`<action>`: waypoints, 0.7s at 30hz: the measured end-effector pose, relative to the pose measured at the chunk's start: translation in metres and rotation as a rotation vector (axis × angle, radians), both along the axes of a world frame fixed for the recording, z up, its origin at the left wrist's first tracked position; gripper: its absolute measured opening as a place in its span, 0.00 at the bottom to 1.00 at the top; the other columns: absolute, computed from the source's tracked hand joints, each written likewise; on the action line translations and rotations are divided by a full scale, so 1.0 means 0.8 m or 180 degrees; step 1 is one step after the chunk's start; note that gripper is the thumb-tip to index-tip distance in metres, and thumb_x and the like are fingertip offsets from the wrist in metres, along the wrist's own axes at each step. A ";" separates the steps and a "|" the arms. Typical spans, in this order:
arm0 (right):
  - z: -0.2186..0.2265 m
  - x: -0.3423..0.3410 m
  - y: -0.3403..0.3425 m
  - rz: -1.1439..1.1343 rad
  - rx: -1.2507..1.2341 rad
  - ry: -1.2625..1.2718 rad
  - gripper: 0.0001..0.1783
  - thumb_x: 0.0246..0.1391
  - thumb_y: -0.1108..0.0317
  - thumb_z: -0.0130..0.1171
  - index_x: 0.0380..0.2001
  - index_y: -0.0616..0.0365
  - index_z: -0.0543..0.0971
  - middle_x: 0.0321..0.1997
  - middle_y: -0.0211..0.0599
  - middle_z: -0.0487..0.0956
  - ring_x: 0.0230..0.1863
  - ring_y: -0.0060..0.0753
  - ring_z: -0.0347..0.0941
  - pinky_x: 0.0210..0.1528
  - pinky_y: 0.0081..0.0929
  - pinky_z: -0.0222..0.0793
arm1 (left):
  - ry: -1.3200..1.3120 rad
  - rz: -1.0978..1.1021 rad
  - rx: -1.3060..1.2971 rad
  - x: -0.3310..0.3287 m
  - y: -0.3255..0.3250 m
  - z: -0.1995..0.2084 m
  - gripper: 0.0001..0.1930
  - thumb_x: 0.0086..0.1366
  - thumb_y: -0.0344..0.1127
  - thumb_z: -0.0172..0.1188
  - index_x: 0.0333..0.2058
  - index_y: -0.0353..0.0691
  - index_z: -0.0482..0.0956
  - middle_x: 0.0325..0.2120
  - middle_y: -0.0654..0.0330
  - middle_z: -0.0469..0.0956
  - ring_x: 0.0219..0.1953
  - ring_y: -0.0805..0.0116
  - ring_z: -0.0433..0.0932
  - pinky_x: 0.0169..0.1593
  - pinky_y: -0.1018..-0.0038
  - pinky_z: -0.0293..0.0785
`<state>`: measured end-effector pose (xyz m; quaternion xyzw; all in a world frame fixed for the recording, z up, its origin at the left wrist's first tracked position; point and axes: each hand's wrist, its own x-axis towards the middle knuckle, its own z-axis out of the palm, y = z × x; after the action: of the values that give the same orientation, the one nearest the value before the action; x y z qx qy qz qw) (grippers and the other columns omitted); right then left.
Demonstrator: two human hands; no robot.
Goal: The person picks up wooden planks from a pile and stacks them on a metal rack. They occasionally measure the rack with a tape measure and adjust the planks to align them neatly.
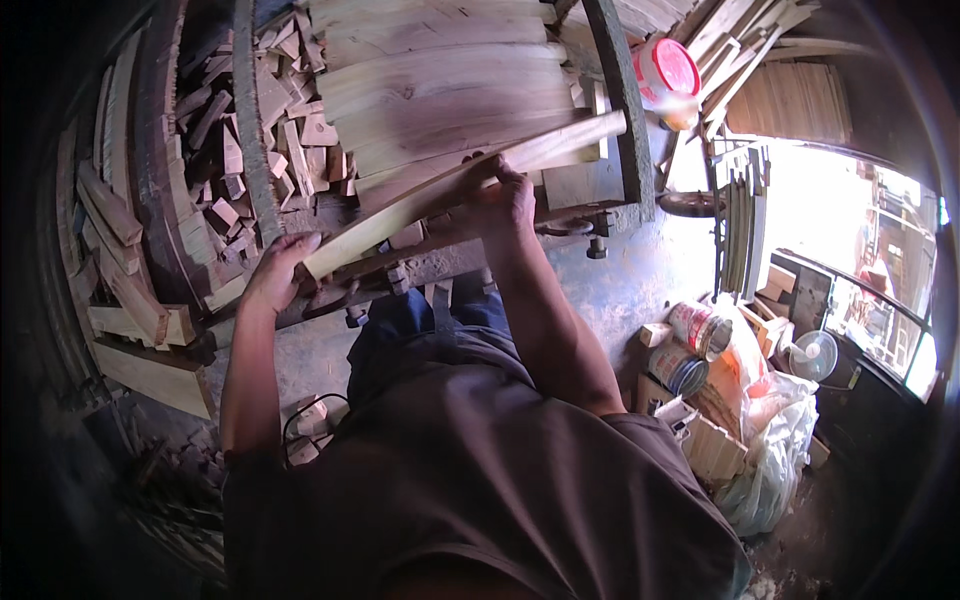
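A long, narrow wooden board [410, 207] slants across in front of me, its right end farther away and its left end close to my body. My left hand [284, 268] is closed on the near left end, with the thumb along the edge. Past the board's middle, my right hand [506, 198] grips it with fingers curled around; part of those fingers is hidden. Beyond and below it lies a panel of wide planks [440, 80] set side by side in a metal clamping frame [622, 95].
Small wood offcuts [232, 150] are heaped left of the panel, between long rails. Timber lengths [120, 215] stack at the far left. A red-lidded bucket [668, 72] stands at the back right. Tins [678, 368] and a plastic bag [775, 465] sit on the floor to my right.
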<state>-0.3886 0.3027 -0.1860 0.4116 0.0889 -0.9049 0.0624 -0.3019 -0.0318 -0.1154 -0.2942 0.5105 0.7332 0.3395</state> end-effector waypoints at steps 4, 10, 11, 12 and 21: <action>0.004 0.007 0.010 -0.0002 0.0794 -0.1048 0.14 0.64 0.68 0.50 0.52 0.57 0.72 0.53 0.42 0.72 0.56 0.45 0.67 0.58 0.63 0.63 | 0.0168 -0.0374 -0.0350 -0.032 0.019 -0.056 0.15 0.69 0.43 0.54 0.41 0.36 0.77 0.27 0.56 0.80 0.22 0.65 0.78 0.23 0.71 0.71; -0.005 0.001 0.014 0.0233 0.1316 -0.1466 0.19 0.60 0.71 0.55 0.54 0.63 0.70 0.52 0.47 0.72 0.52 0.51 0.69 0.51 0.65 0.67 | -0.0182 -0.0684 -0.0734 -0.040 0.029 -0.131 0.15 0.71 0.44 0.51 0.43 0.38 0.73 0.31 0.55 0.79 0.21 0.64 0.77 0.23 0.71 0.71; -0.012 0.002 0.012 0.0295 0.1420 -0.1522 0.18 0.61 0.71 0.54 0.54 0.63 0.71 0.51 0.45 0.73 0.49 0.47 0.71 0.50 0.59 0.69 | -0.0279 -0.0667 -0.0757 -0.040 0.031 -0.137 0.15 0.71 0.44 0.51 0.44 0.38 0.73 0.32 0.55 0.79 0.21 0.64 0.77 0.23 0.70 0.71; -0.018 0.002 0.009 0.0362 0.1523 -0.1576 0.18 0.61 0.71 0.53 0.53 0.64 0.73 0.50 0.44 0.75 0.45 0.43 0.73 0.49 0.54 0.70 | -0.0376 -0.0646 -0.0780 -0.039 0.031 -0.142 0.14 0.71 0.44 0.50 0.45 0.39 0.73 0.33 0.55 0.79 0.22 0.63 0.77 0.23 0.70 0.71; -0.097 0.007 0.018 0.1195 0.1872 -0.1543 0.11 0.53 0.68 0.59 0.35 0.67 0.76 0.32 0.41 0.75 0.29 0.35 0.68 0.27 0.46 0.64 | -0.0529 0.0135 -0.0741 -0.036 0.044 -0.134 0.23 0.69 0.45 0.54 0.56 0.38 0.69 0.49 0.57 0.75 0.52 0.61 0.73 0.49 0.61 0.74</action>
<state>-0.3829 0.3175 -0.2635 0.5894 0.3995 -0.6909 0.1251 -0.3307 0.0033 -0.2229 -0.4020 0.5559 0.6492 0.3285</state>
